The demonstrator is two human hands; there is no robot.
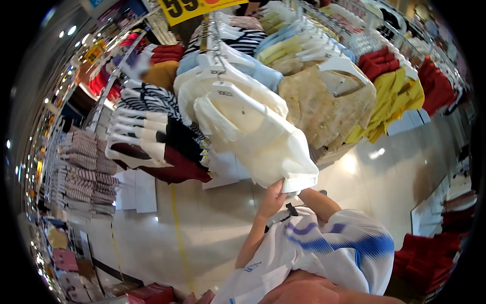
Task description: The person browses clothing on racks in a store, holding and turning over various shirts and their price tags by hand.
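A cream-coloured top (253,131) hangs on a white hanger (238,95) at the front of a rail, its lower end drawn towards me. My left hand (276,195) is closed on the bottom edge of this top, fingers wrapped around the cloth. My right forearm (321,204) reaches in from the other side to the same hem. The cloth hides my right hand and its fingers. Right behind the top hang more pale garments. A beige patterned top (329,104) hangs beside it on the right.
Striped, black and maroon tops (187,164) hang to the left, with striped garments (88,164) farther out. Yellow tops (392,101) and red ones (377,63) hang at the right. A yellow sign (197,9) is above. Red clothing (428,258) lies low right, over a shiny tiled floor (217,223).
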